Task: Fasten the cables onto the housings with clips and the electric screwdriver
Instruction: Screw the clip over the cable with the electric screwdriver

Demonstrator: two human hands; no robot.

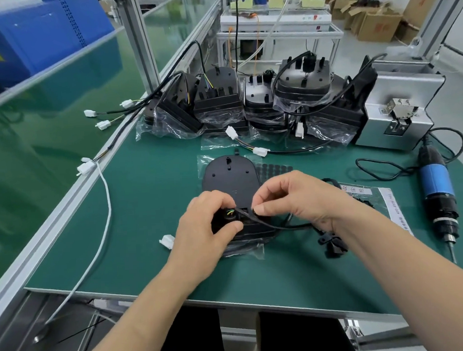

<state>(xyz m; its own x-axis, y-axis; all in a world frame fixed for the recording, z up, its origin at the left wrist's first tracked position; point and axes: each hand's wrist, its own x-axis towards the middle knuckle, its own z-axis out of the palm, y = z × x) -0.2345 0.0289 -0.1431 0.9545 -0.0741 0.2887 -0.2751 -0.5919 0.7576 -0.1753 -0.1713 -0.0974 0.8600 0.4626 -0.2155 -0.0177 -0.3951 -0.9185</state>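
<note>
Two grips meet at the near edge of the black housing [230, 179] on the green surface [146, 212]. Left grip [209, 224] — thumb and fingers curled round the end of the black cable [273, 226], where coloured wires show. Right grip [293, 199] pinches the same cable just to its right. Electric screwdriver [437, 188] lies well right of the right grip; bagged housings [218, 103] stand beyond both grips.

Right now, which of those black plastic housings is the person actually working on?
The lone black plastic housing lying flat at the front, where the left hand and right hand pinch its black cable. The other housings sit bunched at the back.
</note>
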